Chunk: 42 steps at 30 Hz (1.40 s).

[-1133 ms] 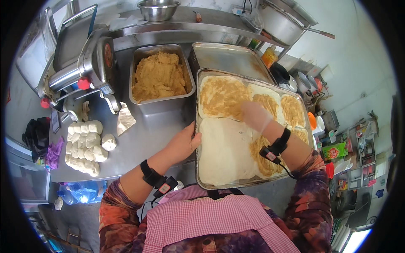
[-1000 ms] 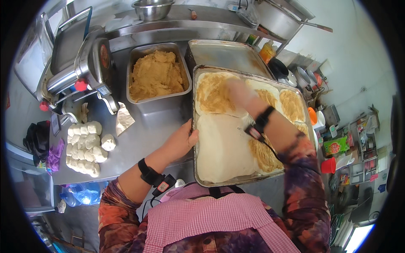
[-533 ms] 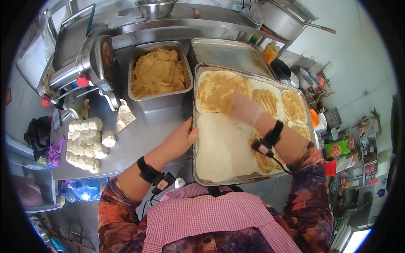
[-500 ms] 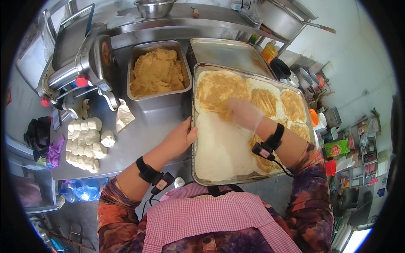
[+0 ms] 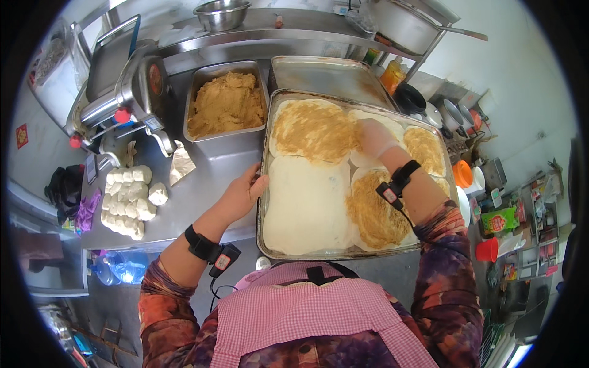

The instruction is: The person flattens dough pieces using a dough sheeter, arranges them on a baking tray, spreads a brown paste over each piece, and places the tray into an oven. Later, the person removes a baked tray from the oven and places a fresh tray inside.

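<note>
My left hand [image 5: 244, 194] grips the left rim of a large metal baking tray [image 5: 260, 228], its thumb and fingers closed at the edge. My right hand [image 5: 375, 141], in what looks like a clear thin glove, rests over a dough sheet at the tray's far middle; its fingers are hidden beneath it. Brown paste covers most of the far-left dough sheet [image 5: 314, 130]. The near-left dough sheet [image 5: 307, 202] is bare and pale. Brown paste is smeared on the near-right dough sheet [image 5: 375, 214] and the far-right one [image 5: 423, 149].
A deep steel pan [image 5: 185, 116] of brown paste [image 5: 226, 103] stands left of the tray. Another baking tray [image 5: 331, 80] lies behind. White dough balls [image 5: 127, 199] and a torn paper piece [image 5: 182, 163] sit on the left counter, near a metal roller machine [image 5: 138, 92].
My right hand has moved right, from the far-left dough sheet's near edge to the far-middle one. Paste now reaches more evenly over the far-left sheet. My left hand stays on the tray rim.
</note>
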Available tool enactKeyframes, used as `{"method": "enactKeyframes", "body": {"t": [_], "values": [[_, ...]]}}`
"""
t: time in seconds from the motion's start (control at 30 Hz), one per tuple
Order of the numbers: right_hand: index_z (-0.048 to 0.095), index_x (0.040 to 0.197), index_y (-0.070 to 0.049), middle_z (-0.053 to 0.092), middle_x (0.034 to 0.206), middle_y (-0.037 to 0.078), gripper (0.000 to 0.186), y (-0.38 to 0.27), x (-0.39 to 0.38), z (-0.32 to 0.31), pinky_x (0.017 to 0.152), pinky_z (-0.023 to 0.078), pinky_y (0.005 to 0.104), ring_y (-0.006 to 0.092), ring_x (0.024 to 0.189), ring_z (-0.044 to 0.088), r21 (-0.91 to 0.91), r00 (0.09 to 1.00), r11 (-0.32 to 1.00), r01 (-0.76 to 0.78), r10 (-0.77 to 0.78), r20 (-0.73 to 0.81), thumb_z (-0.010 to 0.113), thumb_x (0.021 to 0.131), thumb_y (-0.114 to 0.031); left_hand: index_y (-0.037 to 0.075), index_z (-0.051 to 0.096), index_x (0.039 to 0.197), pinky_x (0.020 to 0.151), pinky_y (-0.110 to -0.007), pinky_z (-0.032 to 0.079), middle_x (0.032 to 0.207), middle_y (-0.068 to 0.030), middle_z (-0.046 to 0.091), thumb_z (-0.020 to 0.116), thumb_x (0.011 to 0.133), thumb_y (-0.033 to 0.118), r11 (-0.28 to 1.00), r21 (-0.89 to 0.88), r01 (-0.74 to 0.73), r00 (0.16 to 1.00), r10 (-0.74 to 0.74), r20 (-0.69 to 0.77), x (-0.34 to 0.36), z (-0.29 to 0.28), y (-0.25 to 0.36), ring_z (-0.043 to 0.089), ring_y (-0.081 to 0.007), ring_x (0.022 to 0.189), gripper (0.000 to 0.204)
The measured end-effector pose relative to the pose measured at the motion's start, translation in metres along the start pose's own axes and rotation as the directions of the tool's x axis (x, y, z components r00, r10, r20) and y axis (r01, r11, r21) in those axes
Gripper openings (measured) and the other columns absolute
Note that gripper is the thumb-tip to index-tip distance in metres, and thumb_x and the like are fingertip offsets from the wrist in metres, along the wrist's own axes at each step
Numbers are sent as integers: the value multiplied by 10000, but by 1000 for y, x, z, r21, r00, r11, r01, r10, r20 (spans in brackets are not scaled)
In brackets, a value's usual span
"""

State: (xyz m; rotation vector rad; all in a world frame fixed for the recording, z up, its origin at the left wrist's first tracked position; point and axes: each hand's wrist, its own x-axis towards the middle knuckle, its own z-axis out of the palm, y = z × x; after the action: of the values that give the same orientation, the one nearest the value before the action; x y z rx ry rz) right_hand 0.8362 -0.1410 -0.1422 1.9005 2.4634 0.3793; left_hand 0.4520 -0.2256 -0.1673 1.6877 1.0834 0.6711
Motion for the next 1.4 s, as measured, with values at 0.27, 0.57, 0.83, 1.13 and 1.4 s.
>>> {"method": "enactKeyframes", "body": {"t": [0.27, 0.57, 0.83, 1.13, 1.4], "values": [[667, 1053, -8, 666, 872, 147, 330, -69, -36, -95, 736, 508, 299, 193, 777, 629, 908, 894, 259, -329, -224, 388, 646, 732, -82, -57, 362, 1394, 997, -296, 400, 1302, -140, 519, 447, 1011, 291, 787, -596, 161, 970, -238, -52, -54, 46, 3, 496, -192, 1186, 525], [661, 989, -50, 661, 956, 191, 206, -170, -1, -47, 784, 516, 416, 351, 915, 637, 322, 845, 804, 499, -534, 26, 594, 804, -111, -53, 488, 1291, 934, -319, 437, 1151, -194, 611, 468, 996, 299, 934, -352, 57, 937, -172, -305, -53, 59, -9, 572, -230, 1069, 459], [628, 1168, -105, 642, 1086, 136, 346, -96, -74, -64, 863, 499, 374, 321, 1002, 609, 274, 830, 804, 527, -557, 37, 545, 834, -72, -35, 535, 1245, 910, -339, 450, 1102, -215, 640, 466, 988, 290, 978, -210, -8, 907, -81, -412, -52, 63, -16, 606, -289, 1043, 420], [649, 848, -38, 660, 903, 187, 133, -152, -30, -78, 722, 510, 435, 359, 814, 635, 267, 928, 907, 325, -360, 95, 538, 856, -111, -40, 542, 1248, 929, -318, 438, 1120, -168, 643, 478, 986, 297, 913, -406, 24, 893, -203, -403, -46, 68, -25, 591, -226, 1055, 431], [662, 893, -56, 631, 888, 161, 180, -106, -70, -45, 759, 506, 393, 351, 881, 611, 734, 779, 447, 511, -602, -176, 504, 808, -56, -41, 549, 1242, 929, -308, 435, 1111, -156, 643, 477, 988, 309, 917, -398, 1, 882, -188, -431, -53, 71, -17, 586, -201, 1048, 438]]}}
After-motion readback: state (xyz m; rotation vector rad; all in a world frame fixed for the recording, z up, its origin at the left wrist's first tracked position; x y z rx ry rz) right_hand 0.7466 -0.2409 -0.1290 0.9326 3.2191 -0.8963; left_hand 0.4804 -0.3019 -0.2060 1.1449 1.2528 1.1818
